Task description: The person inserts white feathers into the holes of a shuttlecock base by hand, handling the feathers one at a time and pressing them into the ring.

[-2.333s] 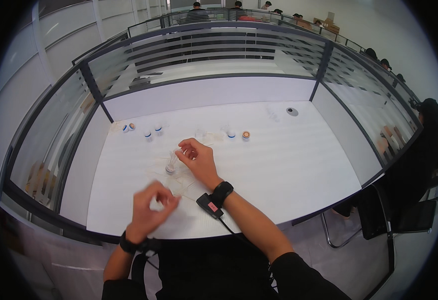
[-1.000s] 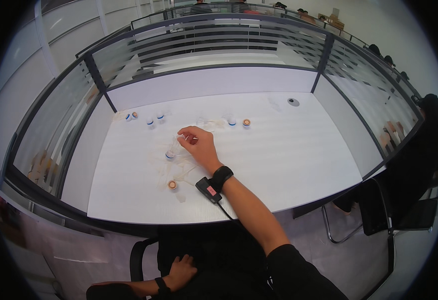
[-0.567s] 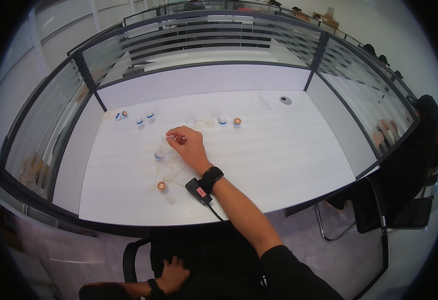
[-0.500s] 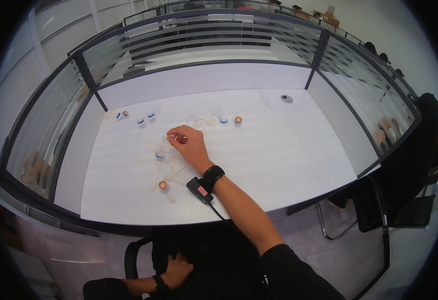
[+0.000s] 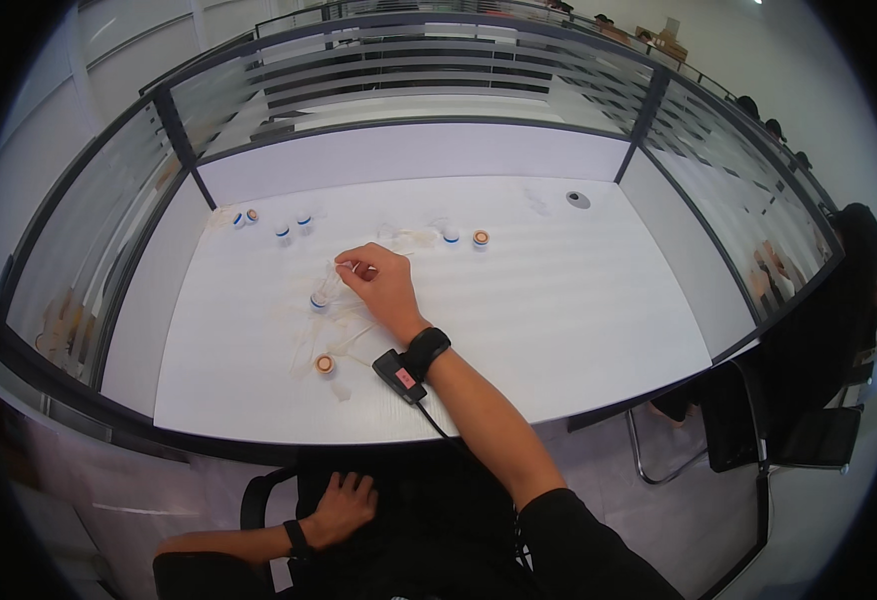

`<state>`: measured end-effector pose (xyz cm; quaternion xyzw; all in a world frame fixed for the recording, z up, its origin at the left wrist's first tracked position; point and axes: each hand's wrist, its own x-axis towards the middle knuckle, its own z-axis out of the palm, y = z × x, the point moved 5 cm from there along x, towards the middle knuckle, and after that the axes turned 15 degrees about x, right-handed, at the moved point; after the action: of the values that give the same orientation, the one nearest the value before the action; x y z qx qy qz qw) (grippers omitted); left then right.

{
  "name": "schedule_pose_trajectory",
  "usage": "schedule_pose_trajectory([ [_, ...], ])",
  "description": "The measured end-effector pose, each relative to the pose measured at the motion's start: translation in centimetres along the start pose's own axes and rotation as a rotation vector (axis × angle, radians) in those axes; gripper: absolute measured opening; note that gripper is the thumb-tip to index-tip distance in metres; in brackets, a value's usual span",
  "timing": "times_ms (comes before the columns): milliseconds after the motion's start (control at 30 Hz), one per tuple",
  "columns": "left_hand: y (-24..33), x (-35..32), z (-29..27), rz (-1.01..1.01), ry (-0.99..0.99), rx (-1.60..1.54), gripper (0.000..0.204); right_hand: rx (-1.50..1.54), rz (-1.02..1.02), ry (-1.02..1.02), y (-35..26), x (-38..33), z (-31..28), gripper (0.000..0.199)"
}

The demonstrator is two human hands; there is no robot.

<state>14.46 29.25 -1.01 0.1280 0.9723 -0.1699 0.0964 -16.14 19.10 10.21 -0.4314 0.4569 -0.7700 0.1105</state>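
Apparently, right hand (image 5: 383, 286) pinched on plastic (image 5: 330, 284)

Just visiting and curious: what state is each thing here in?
Right hand: curled, grip unclear.
Left hand: resting on lap.
Front container: brown end up.
Rightmost container: brown end up.
Blue-banded container near right hand: lid unclear.
Right wristband: fastened.
Beige film: spread out.

You wear this view on your head, looking down and forward over the desk (image 5: 579, 310), which fills the middle of the frame. It sits close enough to catch your right hand (image 5: 384, 285) near the centre and your left hand (image 5: 344, 508) at the lower edge. The wide lens bends the partition (image 5: 409, 152) and reaches distant boxes (image 5: 664, 43), upper right.
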Motion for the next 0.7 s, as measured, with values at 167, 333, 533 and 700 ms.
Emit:
schedule_pose_trajectory([
  [167,-0.1,2.2,3.4,-0.078,-0.065,-0.045,0.030,-0.014,0.026,-0.005,0.1,-0.1,0.0,0.011],
  [333,-1.4,5.6,6.6,-0.052,-0.235,-0.200,0.038,0.029,-0.013,-0.003,0.1,0.1,0.4,0.013],
  [533,-3.4,9.2,8.5,-0.282,0.099,-0.563,0.033,0.022,0.072,0.053,0.4,-0.4,0.1,0.012],
  [700,0.2,10.1,8.7,0.058,0.058,-0.194,0.036,0.133,0.145,0.061,0.9,0.3,0.7,0.019],
])
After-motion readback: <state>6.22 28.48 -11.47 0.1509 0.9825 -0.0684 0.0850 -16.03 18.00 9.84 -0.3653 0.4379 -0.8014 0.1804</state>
